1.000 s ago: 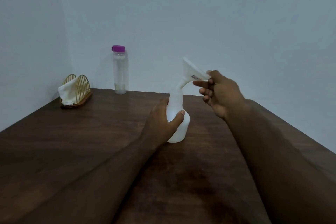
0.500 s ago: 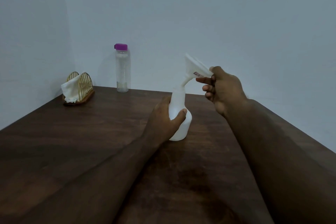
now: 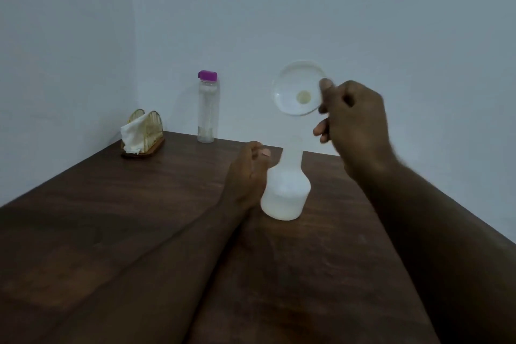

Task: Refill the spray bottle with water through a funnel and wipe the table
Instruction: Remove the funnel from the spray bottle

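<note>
A white translucent spray bottle (image 3: 285, 193), with no spray head on it, stands on the dark wooden table (image 3: 111, 218) and holds some liquid at the bottom. My left hand (image 3: 245, 176) rests against its left side, thumb up near the neck. My right hand (image 3: 353, 123) pinches the rim of a clear white funnel (image 3: 297, 89). The funnel hangs in the air above the bottle's neck, tipped so its wide mouth and centre hole face me. Its spout is hidden behind the cone.
A clear water bottle with a purple cap (image 3: 207, 109) stands at the back by the wall. A gold wire holder with a white cloth (image 3: 141, 134) sits in the back left corner. The table's right edge runs diagonally behind my right forearm.
My right hand has lifted the funnel out of the bottle's neck and turned its mouth toward me. My left thumb has come off the front of the bottle.
</note>
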`<move>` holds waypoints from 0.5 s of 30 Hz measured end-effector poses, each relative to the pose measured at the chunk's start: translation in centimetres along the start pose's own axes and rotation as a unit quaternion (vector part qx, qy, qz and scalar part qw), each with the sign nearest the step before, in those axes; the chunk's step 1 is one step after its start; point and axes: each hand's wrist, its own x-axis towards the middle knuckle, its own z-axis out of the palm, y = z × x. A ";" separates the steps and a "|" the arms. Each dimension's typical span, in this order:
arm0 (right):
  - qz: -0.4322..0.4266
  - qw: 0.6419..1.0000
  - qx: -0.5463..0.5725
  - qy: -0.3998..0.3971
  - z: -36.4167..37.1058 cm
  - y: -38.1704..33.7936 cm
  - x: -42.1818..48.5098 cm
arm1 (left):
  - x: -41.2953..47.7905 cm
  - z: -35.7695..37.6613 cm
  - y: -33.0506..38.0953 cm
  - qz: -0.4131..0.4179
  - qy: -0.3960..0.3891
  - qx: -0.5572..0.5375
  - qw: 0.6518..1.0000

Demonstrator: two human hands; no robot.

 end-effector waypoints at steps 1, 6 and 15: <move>-0.060 0.996 -0.064 -0.010 0.8 -0.3 -0.7 | 0.1 -0.8 -0.1 -0.005 0.037 -0.019 0.999; -0.234 0.916 -0.295 -0.140 6.3 0.2 -5.1 | 1.6 -7.6 -3.2 -0.143 0.207 -0.014 0.968; -0.315 0.755 -0.512 -0.262 15.1 6.1 -6.4 | 1.1 -10.7 -5.7 -0.061 0.126 0.067 0.988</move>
